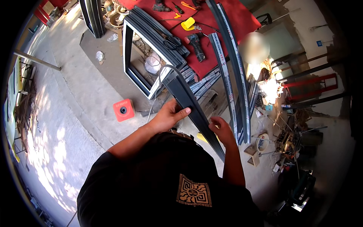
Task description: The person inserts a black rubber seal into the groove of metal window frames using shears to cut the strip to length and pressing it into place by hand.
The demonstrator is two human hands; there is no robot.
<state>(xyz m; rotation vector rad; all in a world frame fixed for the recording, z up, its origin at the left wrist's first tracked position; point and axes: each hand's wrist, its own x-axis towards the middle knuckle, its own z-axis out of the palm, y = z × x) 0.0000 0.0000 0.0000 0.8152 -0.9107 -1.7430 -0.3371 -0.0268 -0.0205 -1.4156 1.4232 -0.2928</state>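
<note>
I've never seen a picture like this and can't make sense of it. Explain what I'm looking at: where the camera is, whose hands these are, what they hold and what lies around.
The one picture comes from a wide fisheye camera on a person's head, looking down, so straight edges bend. No machine here: two bare hands. The left hand and right hand both grip a long dark metal profile. Ahead, a dark window frame leans by a red-covered workbench carrying a power drill and more long profiles. A red block sits on the concrete floor.
</note>
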